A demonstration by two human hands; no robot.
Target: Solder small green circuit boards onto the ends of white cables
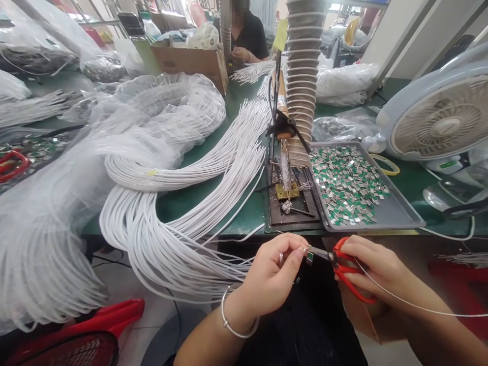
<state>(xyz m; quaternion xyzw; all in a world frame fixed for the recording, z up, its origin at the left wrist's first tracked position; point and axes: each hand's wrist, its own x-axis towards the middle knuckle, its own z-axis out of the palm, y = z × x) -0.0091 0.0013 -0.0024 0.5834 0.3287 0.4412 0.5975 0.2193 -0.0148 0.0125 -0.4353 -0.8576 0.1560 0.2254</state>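
Observation:
My left hand (276,269) is closed, pinching a white cable (281,258) between thumb and fingers. A small green-and-metal connector (309,258) shows just past the fingertips; whether it is joined to the cable is hard to see. My right hand (381,269) grips red-handled scissors (333,256), their blades reaching to the left fingertips beside the connector. A thin pale wire (412,306) runs from the right hand's fingers off to the right. In front of both hands, a soldering iron (285,157) points down over a dark base with a yellow sponge (287,191).
A grey tray (404,216) of many small connectors sits right of the iron. White cable bundles (183,213) drape over the table edge at left. A ribbed duct (301,76) hangs behind the iron. A fan (442,117) stands right. Another person (253,35) sits across.

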